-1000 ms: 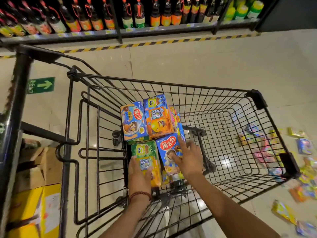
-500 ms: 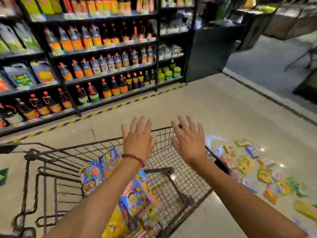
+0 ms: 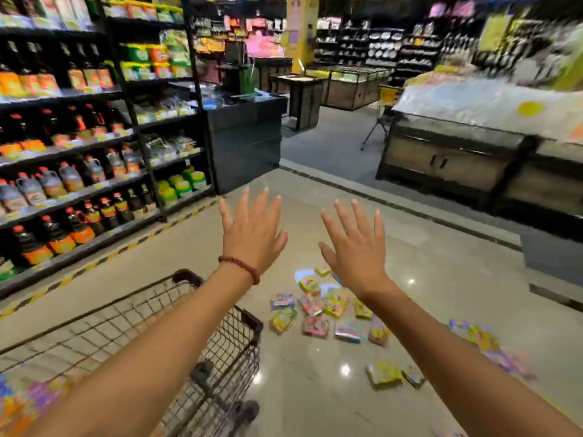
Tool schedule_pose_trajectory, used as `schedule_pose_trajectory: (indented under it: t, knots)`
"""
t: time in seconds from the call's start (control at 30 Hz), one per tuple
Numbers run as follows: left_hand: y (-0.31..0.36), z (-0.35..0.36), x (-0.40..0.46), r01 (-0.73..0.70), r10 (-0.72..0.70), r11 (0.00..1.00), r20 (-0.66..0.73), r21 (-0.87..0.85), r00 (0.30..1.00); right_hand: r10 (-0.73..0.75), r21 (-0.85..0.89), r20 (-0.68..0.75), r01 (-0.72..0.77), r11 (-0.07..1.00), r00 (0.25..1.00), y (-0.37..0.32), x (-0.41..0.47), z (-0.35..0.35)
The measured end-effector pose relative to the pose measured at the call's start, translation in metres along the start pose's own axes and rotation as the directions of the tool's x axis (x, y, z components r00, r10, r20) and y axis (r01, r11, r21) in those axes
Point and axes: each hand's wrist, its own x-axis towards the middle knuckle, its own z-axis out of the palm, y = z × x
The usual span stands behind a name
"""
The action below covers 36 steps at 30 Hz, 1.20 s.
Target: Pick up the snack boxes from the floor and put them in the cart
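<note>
My left hand (image 3: pixel 252 230) and my right hand (image 3: pixel 355 247) are raised in front of me, fingers spread and straight, holding nothing. A red bead bracelet circles the left wrist. Several colourful snack boxes (image 3: pixel 315 310) lie scattered on the shiny floor below and right of my hands, more of them at the far right (image 3: pixel 482 345). The black wire cart (image 3: pixel 227 329) stands at the lower left, under my left forearm. Blurred coloured boxes (image 3: pixel 28 402) show inside it at the bottom left corner.
Black shelves of sauce bottles (image 3: pixel 72 184) line the left, with a yellow-black stripe along the floor. A dark counter (image 3: pixel 246 143) stands ahead on the left. Low display cabinets (image 3: pixel 457 152) stand ahead on the right.
Both hands have left the boxes in the cart and risen, fingers spread. The view has tilted up from the cart to the aisle, and the cart now sits lower left.
</note>
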Motion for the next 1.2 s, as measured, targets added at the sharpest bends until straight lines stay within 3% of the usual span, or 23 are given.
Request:
schedule_pose_trajectory:
  t: [0.2, 0.33, 0.53, 0.67, 0.93, 1.2]
  knots:
    - [0.089, 0.021, 0.026, -0.101, 0.103, 0.994, 0.063, -0.034, 0.993, 0.134, -0.07, 0.004, -0.133, 0.989, 0.991, 0.103, -0.032, 0.011]
    - [0.116, 0.046, 0.049, -0.159, 0.162, 0.986, 0.084, -0.046, 0.983, 0.134, -0.096, -0.036, -0.137, 0.986, 0.99, 0.135, -0.047, 0.037]
    - [0.127, 0.107, 0.095, -0.173, 0.18, 0.983, 0.115, -0.067, 0.977, 0.151, -0.041, 0.124, -0.147, 0.988, 0.981, 0.158, -0.041, 0.104]
    - [0.119, 0.166, 0.14, -0.153, 0.163, 0.985, 0.122, -0.085, 0.979, 0.107, -0.028, 0.188, -0.103, 0.994, 0.976, 0.168, -0.011, 0.169]
    - [0.075, 0.298, 0.234, -0.04, 0.071, 0.994, 0.332, -0.099, 0.941, 0.025, 0.08, 0.306, -0.052, 0.995, 0.952, 0.151, 0.071, 0.334]
    - [0.063, 0.451, 0.278, -0.038, 0.055, 0.998, 0.473, -0.045, 0.879, -0.003, 0.147, 0.495, -0.08, 0.986, 0.869, 0.146, 0.055, 0.488]
